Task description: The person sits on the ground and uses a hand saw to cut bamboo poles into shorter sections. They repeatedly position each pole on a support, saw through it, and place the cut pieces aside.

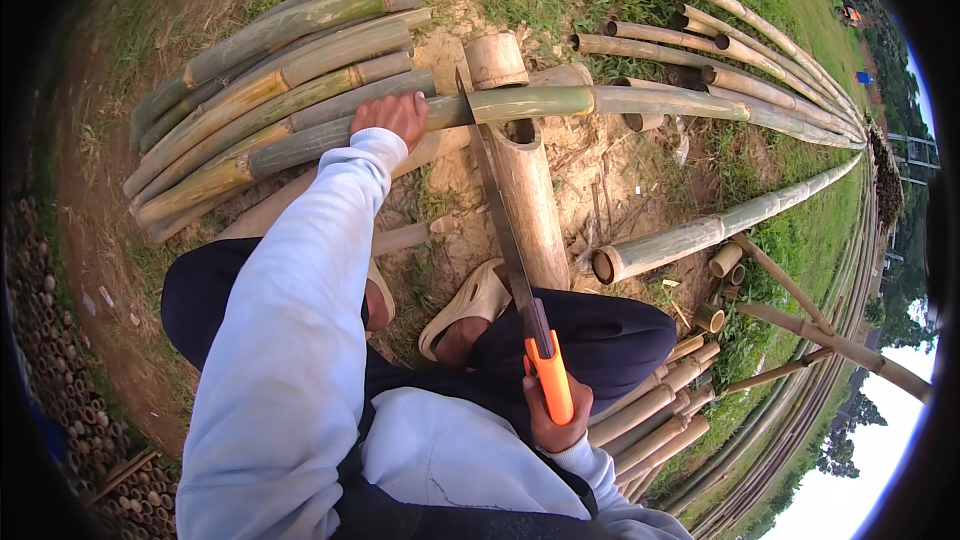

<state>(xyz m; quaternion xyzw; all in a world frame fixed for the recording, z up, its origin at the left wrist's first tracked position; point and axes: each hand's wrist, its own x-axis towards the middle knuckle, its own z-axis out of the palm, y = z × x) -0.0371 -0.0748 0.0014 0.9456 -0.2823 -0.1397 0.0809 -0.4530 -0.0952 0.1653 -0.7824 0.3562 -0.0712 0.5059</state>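
A long green bamboo pole runs across in front of me, resting over shorter bamboo pieces. My left hand is closed over this pole, pressing it down left of the saw. In my right hand, low near my right knee, is the orange handle of a hand saw. Its long dark blade points away from me, and its far end lies against the pole just right of my left hand. A thick bamboo support with an open hollow end lies under the pole, pointing toward my feet.
Cut bamboo lengths lie side by side at left. Long poles stretch away at right, with another pole nearer. Short pieces are piled beside my right knee. A bamboo frame stands beyond them. Many cut ends show at far left.
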